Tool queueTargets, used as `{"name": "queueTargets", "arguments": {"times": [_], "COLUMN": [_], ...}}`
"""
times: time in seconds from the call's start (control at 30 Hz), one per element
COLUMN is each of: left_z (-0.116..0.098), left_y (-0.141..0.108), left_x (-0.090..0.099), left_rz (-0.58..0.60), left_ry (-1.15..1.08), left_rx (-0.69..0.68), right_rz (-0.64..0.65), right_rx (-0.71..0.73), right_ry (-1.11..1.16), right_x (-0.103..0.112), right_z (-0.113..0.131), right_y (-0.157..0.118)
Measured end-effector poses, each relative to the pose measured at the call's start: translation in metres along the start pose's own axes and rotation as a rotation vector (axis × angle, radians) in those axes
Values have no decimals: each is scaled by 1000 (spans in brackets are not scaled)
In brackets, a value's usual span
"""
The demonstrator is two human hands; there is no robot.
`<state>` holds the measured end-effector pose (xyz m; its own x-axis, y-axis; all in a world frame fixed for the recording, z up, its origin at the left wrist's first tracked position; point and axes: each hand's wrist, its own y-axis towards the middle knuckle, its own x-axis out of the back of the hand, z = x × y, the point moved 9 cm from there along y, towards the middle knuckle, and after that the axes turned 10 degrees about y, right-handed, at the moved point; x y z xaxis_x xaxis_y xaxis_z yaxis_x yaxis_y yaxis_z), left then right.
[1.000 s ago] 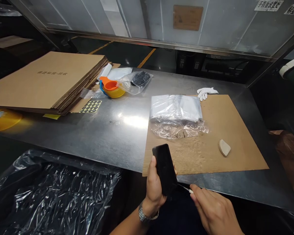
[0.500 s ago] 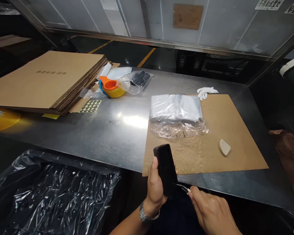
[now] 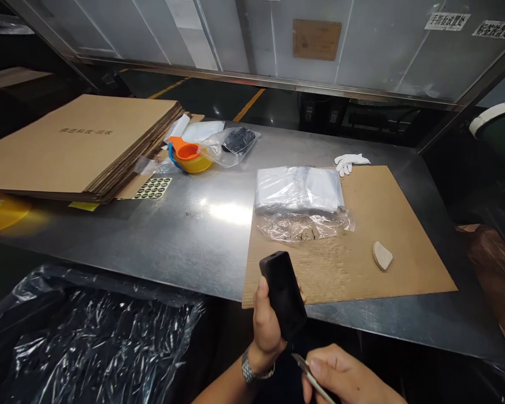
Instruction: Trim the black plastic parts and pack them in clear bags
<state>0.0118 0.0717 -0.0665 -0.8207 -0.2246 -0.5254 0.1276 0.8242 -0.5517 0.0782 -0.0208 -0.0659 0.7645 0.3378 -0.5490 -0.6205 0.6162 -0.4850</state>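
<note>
My left hand (image 3: 266,322) is wrapped round a black rectangular plastic case (image 3: 283,294), tilted upright just off the table's front edge. A metal-banded watch (image 3: 248,367) circles the wrist. Below and to the right of the case, my right hand (image 3: 340,373) grips a slim knife-like tool (image 3: 310,376). Its pointed metal end is directed up and left, apart from the case. Beyond the hands, a cardboard sheet (image 3: 404,230) bears a pack of clear plastic bags (image 3: 298,191) and a beige wedge-shaped block (image 3: 382,256).
A tall stack of flat cardboard (image 3: 122,129) stands at left, beside a sticker sheet (image 3: 152,188), an orange cup (image 3: 188,151) and a bagged black piece (image 3: 238,139). A white glove (image 3: 350,163) lies at the back. Black plastic lining (image 3: 101,336) fills the lower left.
The tool's tip has come away from the lower end of the case. My right hand has moved down and left with it, while the left hand still holds the case.
</note>
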Motion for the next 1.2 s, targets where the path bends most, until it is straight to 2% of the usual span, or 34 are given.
{"name": "queueTargets", "arguments": {"times": [0.03,0.1,0.17,0.23,0.33,0.47,0.53,0.63,0.73,0.83,0.93,1.07,1.2], "left_z": [1,11,27,41,55,63,64,65,73,82,83,80,80], "left_y": [2,4,4,1,-5,-11,-12,-12,-17,-27,-34,-42,-45], "left_x": [-3,-8,-12,-14,-15,-16,-16,-10,-7,-7,-10,-13,-15], "left_rz": [27,86,127,152,154,166,166,100,62,99,148,175,221], "left_ry": [-17,-38,-36,-28,-9,13,5,11,69,204,285,328,355], "left_rx": [25,130,273,385,456,489,493,471,524,603,617,655,661], "right_rz": [-26,-184,-384,-508,-524,-492,-486,-493,-559,-647,-702,-587,-474], "right_rx": [48,188,343,479,612,593,551,481,431,416,439,515,525], "right_ry": [-17,-178,-470,-780,-1093,-1284,-1321,-1346,-1364,-1337,-1247,-1080,-1001], "right_x": [2,15,25,21,5,-4,-2,3,14,29,44,49,46], "right_z": [6,26,53,77,93,89,85,82,86,95,105,117,122], "right_y": [-2,-8,-18,-26,-26,-17,-13,-11,-13,-18,-22,-23,-20]}}
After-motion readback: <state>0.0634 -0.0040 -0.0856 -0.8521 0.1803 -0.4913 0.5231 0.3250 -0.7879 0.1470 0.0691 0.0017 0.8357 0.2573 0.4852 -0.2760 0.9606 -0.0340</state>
